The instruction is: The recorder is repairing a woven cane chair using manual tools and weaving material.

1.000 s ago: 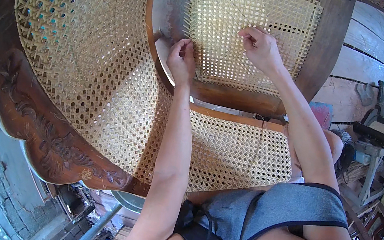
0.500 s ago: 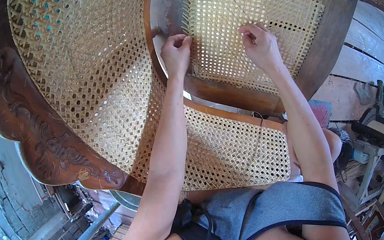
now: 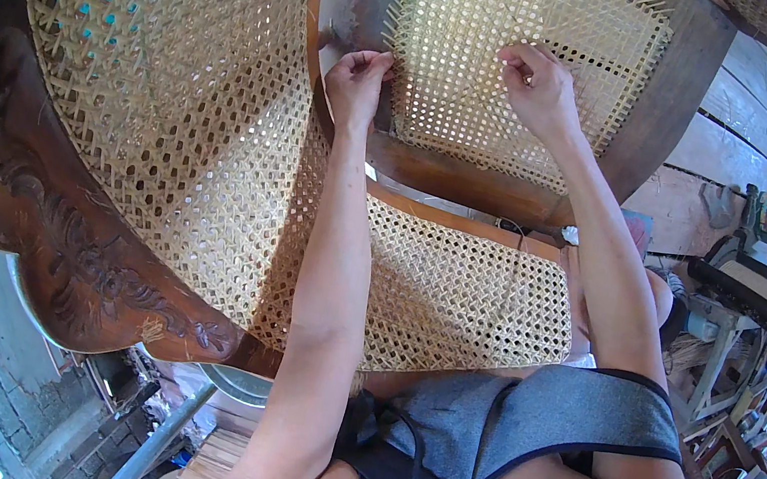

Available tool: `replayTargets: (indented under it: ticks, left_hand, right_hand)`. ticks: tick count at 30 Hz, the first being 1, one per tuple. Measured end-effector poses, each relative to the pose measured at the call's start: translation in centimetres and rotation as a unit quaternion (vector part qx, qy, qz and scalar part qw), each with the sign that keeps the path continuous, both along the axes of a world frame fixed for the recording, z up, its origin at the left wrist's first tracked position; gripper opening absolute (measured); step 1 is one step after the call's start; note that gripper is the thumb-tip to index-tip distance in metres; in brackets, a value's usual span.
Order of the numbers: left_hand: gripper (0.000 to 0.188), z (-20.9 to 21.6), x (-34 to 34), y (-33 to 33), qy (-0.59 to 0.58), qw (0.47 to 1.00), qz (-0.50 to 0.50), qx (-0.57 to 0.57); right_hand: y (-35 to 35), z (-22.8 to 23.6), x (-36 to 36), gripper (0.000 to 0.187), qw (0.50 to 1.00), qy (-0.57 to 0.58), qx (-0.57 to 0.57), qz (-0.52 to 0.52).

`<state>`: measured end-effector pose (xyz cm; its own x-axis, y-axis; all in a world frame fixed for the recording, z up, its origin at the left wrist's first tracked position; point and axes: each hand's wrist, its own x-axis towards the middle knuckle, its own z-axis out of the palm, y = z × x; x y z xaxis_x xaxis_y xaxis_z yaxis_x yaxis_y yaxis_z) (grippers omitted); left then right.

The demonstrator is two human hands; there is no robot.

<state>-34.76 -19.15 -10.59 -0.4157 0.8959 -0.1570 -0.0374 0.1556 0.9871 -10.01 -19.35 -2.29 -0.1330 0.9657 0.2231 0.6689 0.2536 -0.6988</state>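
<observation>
Carved chair largest. Wooden frame near it, cane panel across frame's opening. Left hand at panel's left edge, fingers bent; right hand over panel, fingers curled; cannot tell whether either clamps anything. Protruding cane ends could snag fingers, or split under sharp pull.

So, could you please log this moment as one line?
left hand: at left edge of cane panel, grip unclear; right hand: curled over panel; carved wood: lower left

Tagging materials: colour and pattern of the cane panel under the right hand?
Pale yellow cane panel, open grid weave; best in head view.
</observation>
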Motion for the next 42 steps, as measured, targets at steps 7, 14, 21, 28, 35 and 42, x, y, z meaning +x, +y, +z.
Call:
replayTargets:
  ticks: [7,14,21,28,35,42]
  left_hand:
    - [0.014,0.5,0.4,-0.3,-0.017,1.000,-0.009,0.012]
    - [0.018,1.3,0.4,-0.4,0.014,0.999,-0.029,-0.025]
    - [0.018,-0.2,0.6,-0.2,-0.074,0.997,0.012,-0.005]
    - [0.012,-0.4,2.0,-1.9,-0.011,0.993,0.048,0.107]
    - [0.014,-0.3,2.5,-2.2,0.213,0.959,0.008,0.187]
    - [0.012,0.2,2.7,-2.0,0.319,0.920,0.011,0.230]
  right_hand:
    - [0.0,0.0,0.2,0.018,1.000,-0.002,0.013,0.002]
    - [0.0,-0.4,0.4,0.019,1.000,-0.010,0.008,-0.003]
    - [0.1,-0.5,0.2,0.020,1.000,-0.001,0.006,0.003]
    - [0.0,-0.3,0.3,0.021,1.000,-0.022,0.003,-0.002]
    - [0.0,-0.2,0.0,0.020,1.000,-0.016,0.002,0.005]
    - [0.1,-0.6,0.2,0.020,0.999,-0.030,0.016,0.005]
